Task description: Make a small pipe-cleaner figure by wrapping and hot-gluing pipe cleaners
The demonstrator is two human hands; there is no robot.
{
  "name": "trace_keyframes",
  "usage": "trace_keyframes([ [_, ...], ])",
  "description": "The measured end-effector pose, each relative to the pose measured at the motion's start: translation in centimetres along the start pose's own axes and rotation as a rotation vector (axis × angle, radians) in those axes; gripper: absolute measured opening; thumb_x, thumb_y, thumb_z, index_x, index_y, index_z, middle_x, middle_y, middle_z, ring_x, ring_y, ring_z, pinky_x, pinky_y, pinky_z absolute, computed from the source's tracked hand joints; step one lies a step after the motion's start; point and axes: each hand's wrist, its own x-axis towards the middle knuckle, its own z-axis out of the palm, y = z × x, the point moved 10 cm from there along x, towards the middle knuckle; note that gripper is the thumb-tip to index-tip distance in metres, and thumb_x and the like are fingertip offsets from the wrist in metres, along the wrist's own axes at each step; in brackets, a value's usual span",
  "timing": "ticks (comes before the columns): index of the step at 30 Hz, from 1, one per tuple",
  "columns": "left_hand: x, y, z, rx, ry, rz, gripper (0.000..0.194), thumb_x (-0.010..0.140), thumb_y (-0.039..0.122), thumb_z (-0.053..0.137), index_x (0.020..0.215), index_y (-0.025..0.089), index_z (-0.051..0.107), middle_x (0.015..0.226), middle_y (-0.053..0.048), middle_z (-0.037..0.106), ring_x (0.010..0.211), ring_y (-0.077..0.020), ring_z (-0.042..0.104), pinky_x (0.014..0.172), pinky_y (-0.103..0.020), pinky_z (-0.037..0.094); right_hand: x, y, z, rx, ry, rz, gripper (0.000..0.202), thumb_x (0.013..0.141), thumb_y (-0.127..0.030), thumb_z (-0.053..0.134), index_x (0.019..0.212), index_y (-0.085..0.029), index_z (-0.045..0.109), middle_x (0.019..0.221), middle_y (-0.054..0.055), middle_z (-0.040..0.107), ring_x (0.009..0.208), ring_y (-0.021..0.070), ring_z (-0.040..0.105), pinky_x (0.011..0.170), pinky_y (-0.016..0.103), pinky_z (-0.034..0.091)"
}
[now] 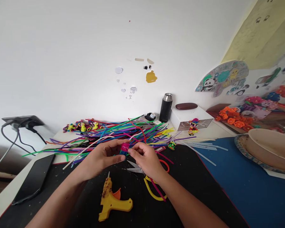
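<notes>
A small pink-and-blue piece [124, 148], apparently coiled from pipe cleaners, is held up above the black mat. My left hand [104, 156] grips it between thumb and fingers from the left. On its right side my right hand [143, 156] is closed in a pinch; whatever lies between those fingertips is too small to make out. Beneath my right hand lie scissors [154, 190] with yellow and orange handles, partly covered by it, and a pink pipe cleaner [159, 191] crosses them. A yellow hot glue gun [112, 202] rests on the mat closer to me.
Behind my hands spreads a pile of coloured pipe cleaners [114, 131]. A black phone [34, 180] lies at left. Farther back stand a black thermos [166, 109], a white box [190, 117] and a small figure [193, 126]. Glue sticks [204, 145] and a bowl [270, 148] are at right.
</notes>
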Motion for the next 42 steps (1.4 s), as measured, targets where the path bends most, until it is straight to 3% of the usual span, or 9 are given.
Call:
trace_keyframes([
  [6, -0.1, -0.5, 0.7, -0.216, 0.04, -0.058, 0.058, 0.074, 0.04, 0.097, 0.128, 0.024, 0.082, 0.128, -0.011, 0.082, 0.121, -0.0342, 0.074, 0.105, -0.043, 0.058, 0.0, 0.1, 0.6, 0.166, -0.049, 0.039, 0.055, 0.08, -0.072, 0.081, 0.078, -0.022, 0.058, 0.053, -0.01, 0.046, 0.04, 0.0079, 0.036, 0.04, 0.023, 0.026],
  [11, 0.0, -0.6, 1.3, -0.208, 0.054, -0.046, 0.051, 0.079, 0.042, 0.094, 0.125, 0.022, 0.084, 0.122, -0.012, 0.084, 0.117, -0.0353, 0.076, 0.109, -0.049, 0.056, -0.1, 0.8, 1.4, 0.237, -0.085, 0.06, 0.052, 0.077, -0.063, 0.088, 0.085, -0.022, 0.058, 0.056, -0.012, 0.049, 0.039, 0.0064, 0.037, 0.039, 0.022, 0.028],
  [18, -0.1, 0.0, 1.9, -0.135, 0.032, -0.017, 0.063, 0.082, 0.044, 0.09, 0.14, 0.025, 0.075, 0.14, -0.01, 0.077, 0.134, -0.037, 0.067, 0.115, -0.05, 0.053, 0.1, 1.1, 1.3, 0.291, -0.052, 0.052, 0.052, 0.076, -0.061, 0.089, 0.096, -0.02, 0.063, 0.068, -0.01, 0.054, 0.038, 0.0044, 0.038, 0.036, 0.022, 0.026],
  [24, -0.1, -0.7, 1.8, -0.192, 0.089, 0.013, 0.052, 0.091, 0.044, 0.082, 0.14, 0.028, 0.074, 0.15, -0.01, 0.071, 0.143, -0.0359, 0.061, 0.122, -0.049, 0.046, 0.2, 1.7, 0.7, 0.28, -0.007, 0.054, 0.049, 0.081, -0.058, 0.086, 0.084, -0.023, 0.052, 0.06, -0.013, 0.048, 0.037, 0.0047, 0.036, 0.037, 0.021, 0.026],
  [34, 0.1, -1.2, 2.9, -0.426, 0.083, -0.042, 0.06, 0.089, 0.033, 0.084, 0.146, 0.026, 0.07, 0.151, -0.013, 0.071, 0.15, -0.0365, 0.054, 0.126, -0.051, 0.04, 0.0, 0.4, 1.2, 0.279, -0.07, 0.028, 0.048, 0.082, -0.066, 0.082, 0.086, -0.021, 0.064, 0.054, -0.011, 0.046, 0.04, 0.0064, 0.031, 0.04, 0.024, 0.02],
  [38, 0.1, -1.6, 3.6, -0.524, 0.073, -0.06, 0.056, 0.091, 0.037, 0.08, 0.145, 0.026, 0.072, 0.155, -0.012, 0.067, 0.154, -0.0358, 0.049, 0.129, -0.051, 0.036, -0.3, 0.0, 1.6, 0.306, -0.117, 0.045, 0.047, 0.085, -0.066, 0.079, 0.094, -0.02, 0.068, 0.049, -0.012, 0.045, 0.04, 0.0077, 0.03, 0.042, 0.024, 0.02],
  [42, 0.1, -1.9, 3.4, -0.401, 0.112, -0.019, 0.055, 0.096, 0.044, 0.074, 0.149, 0.028, 0.068, 0.164, -0.009, 0.058, 0.16, -0.0349, 0.041, 0.131, -0.05, 0.032, -0.4, 0.6, 1.6, 0.339, -0.102, 0.087, 0.048, 0.086, -0.066, 0.079, 0.095, -0.02, 0.068, 0.048, -0.011, 0.046, 0.04, 0.008, 0.029, 0.042, 0.023, 0.019],
])
